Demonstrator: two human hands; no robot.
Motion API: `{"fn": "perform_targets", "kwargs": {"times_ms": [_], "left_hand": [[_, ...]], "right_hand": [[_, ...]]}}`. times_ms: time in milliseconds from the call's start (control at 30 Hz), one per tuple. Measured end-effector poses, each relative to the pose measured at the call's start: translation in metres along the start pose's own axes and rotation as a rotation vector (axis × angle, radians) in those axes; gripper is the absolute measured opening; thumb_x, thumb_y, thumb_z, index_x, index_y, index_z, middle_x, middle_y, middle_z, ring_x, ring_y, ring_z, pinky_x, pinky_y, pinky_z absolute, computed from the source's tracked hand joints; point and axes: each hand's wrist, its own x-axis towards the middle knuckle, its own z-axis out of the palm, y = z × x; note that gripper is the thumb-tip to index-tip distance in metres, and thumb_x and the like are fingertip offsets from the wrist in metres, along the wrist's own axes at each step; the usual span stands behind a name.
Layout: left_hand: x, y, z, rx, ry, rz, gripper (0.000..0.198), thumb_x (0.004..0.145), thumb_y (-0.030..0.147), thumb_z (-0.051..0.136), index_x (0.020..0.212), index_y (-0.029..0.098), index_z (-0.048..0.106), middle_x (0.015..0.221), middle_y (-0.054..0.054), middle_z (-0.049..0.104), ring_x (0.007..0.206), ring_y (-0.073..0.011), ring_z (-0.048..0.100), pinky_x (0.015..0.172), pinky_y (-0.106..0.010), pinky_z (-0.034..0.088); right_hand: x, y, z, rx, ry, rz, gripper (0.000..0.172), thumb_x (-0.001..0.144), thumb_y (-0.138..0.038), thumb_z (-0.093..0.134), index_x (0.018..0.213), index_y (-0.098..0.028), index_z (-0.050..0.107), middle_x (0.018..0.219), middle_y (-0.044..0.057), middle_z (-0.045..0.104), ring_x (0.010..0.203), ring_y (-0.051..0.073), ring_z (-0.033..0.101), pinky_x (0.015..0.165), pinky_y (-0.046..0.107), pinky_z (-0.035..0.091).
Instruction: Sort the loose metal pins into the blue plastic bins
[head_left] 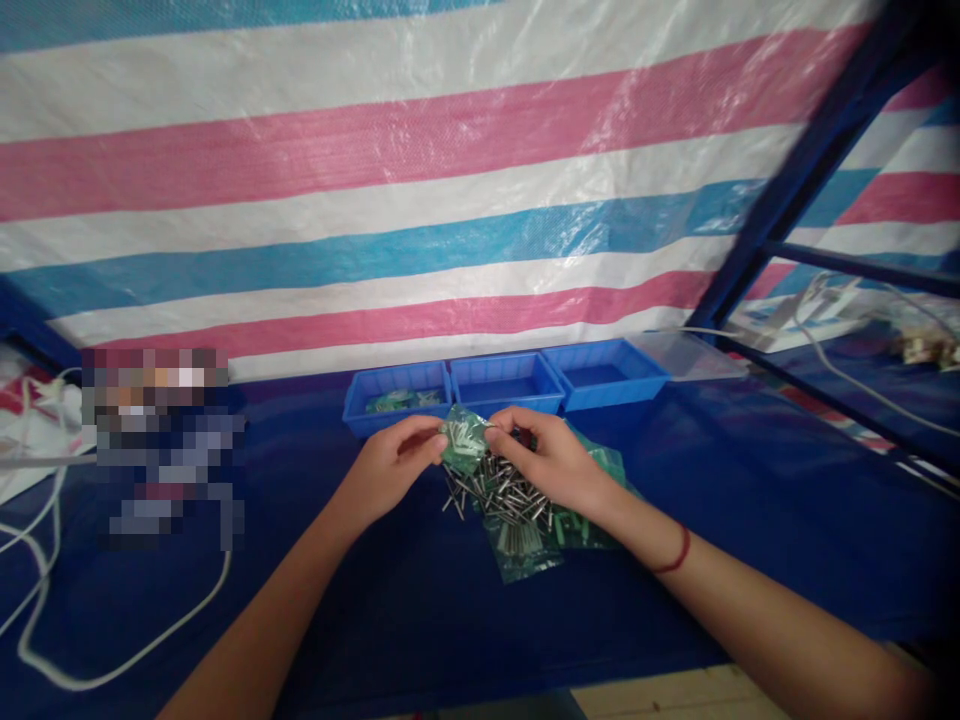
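Note:
Between both hands I hold a small green-tinted plastic bag (465,437) with pale, slim pieces inside. My left hand (401,455) pinches its left edge, and my right hand (544,450) grips the right edge between thumb and fingers. Under the hands lies a loose pile of short metal pins or rivets (510,490); I cannot tell which. Just in front of the pile, a second green bag (523,548) holds similar slim pieces. More green plastic bags (592,530) lie to the right, partly hidden by my right hand and forearm.
Three blue bins stand in a row behind the hands: the left bin (360,400) holds green bags; the middle bin (506,405) and right bin (607,395) show bare floors. White cables (112,685) curl at left on the blue table (390,620). A striped sheet (375,240) hangs behind.

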Motion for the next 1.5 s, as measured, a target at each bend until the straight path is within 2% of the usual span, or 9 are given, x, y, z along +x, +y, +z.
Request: {"fn": "perform_targets", "kwargs": {"times_ms": [133,333,533,767,967,1033,1200,1367,1500], "left_hand": [[-0.002,0.003,-0.001,0.082,-0.048,0.004,0.025,0.088,0.036,0.053,0.094,0.016,0.065,0.08,-0.002,0.066,0.073,-0.0144,0.062,0.071,-0.026,0.049],[-0.003,0.006,0.001,0.066,0.008,0.02,0.024,0.089,0.037,0.051,0.089,0.015,0.061,0.063,0.002,0.061,0.06,-0.0115,0.058,0.061,-0.022,0.047],[-0.002,0.005,0.006,-0.035,0.078,0.011,0.032,0.092,0.041,0.045,0.1,0.015,0.063,0.089,-0.006,0.07,0.073,-0.0148,0.066,0.069,-0.026,0.052],[-0.003,0.002,0.007,-0.004,0.151,0.043,0.022,0.081,0.035,0.062,0.093,0.016,0.063,0.082,-0.003,0.069,0.076,-0.0165,0.067,0.073,-0.027,0.052],[-0.003,-0.001,0.011,0.068,0.152,0.092,0.018,0.083,0.031,0.06,0.095,0.018,0.064,0.086,-0.003,0.069,0.078,-0.0166,0.067,0.074,-0.027,0.051],[-0.002,0.001,0.007,0.157,0.245,0.113,0.019,0.083,0.032,0.059,0.094,0.019,0.067,0.091,-0.003,0.07,0.083,-0.0178,0.066,0.078,-0.028,0.05],[0.005,-0.003,-0.024,0.336,0.672,0.086,0.031,0.086,0.04,0.054,0.105,0.02,0.067,0.102,-0.006,0.07,0.092,-0.022,0.064,0.083,-0.033,0.048],[0.01,-0.021,-0.038,0.788,0.483,0.044,0.031,0.089,0.041,0.049,0.108,0.025,0.068,0.115,-0.007,0.066,0.122,-0.0332,0.043,0.1,-0.054,0.031],[0.009,-0.029,-0.032,0.978,0.449,0.056,0.03,0.091,0.043,0.045,0.1,0.028,0.07,0.126,-0.005,0.059,0.128,-0.0348,0.033,0.099,-0.056,0.028]], "right_hand": [[0.001,0.003,0.0,0.107,-0.011,0.074,0.023,0.088,-0.034,0.05,0.071,-0.018,0.054,0.063,-0.002,0.05,0.058,0.011,0.045,0.056,0.025,0.037],[0.001,-0.001,0.0,0.253,0.014,0.078,0.021,0.086,-0.038,0.054,0.085,-0.018,0.058,0.061,-0.002,0.059,0.054,0.011,0.05,0.053,0.025,0.039],[0.002,-0.011,-0.003,0.382,0.052,0.139,0.027,0.086,-0.044,0.053,0.088,-0.018,0.061,0.066,0.001,0.065,0.051,0.01,0.053,0.048,0.024,0.043],[0.002,-0.006,0.001,0.344,0.077,0.069,0.013,0.079,-0.032,0.064,0.081,-0.019,0.06,0.071,0.001,0.064,0.064,0.012,0.058,0.058,0.026,0.045],[0.001,-0.004,0.003,0.33,0.013,0.072,0.007,0.081,-0.026,0.059,0.083,-0.019,0.06,0.073,0.0,0.062,0.066,0.012,0.056,0.06,0.027,0.044],[0.001,-0.006,0.002,0.353,-0.003,0.091,0.01,0.081,-0.026,0.059,0.088,-0.019,0.059,0.079,0.001,0.064,0.069,0.012,0.058,0.061,0.027,0.045],[0.0,-0.01,-0.002,0.372,0.029,0.129,0.018,0.081,-0.031,0.058,0.095,-0.02,0.056,0.086,0.002,0.064,0.067,0.012,0.059,0.057,0.028,0.044],[0.001,-0.011,-0.003,0.356,0.035,0.144,0.019,0.08,-0.033,0.058,0.095,-0.02,0.055,0.082,0.001,0.061,0.064,0.012,0.058,0.056,0.027,0.045],[0.007,-0.014,-0.02,0.27,0.08,0.109,0.02,0.08,-0.032,0.056,0.096,-0.019,0.056,0.078,0.001,0.061,0.06,0.012,0.056,0.053,0.026,0.043]]}}
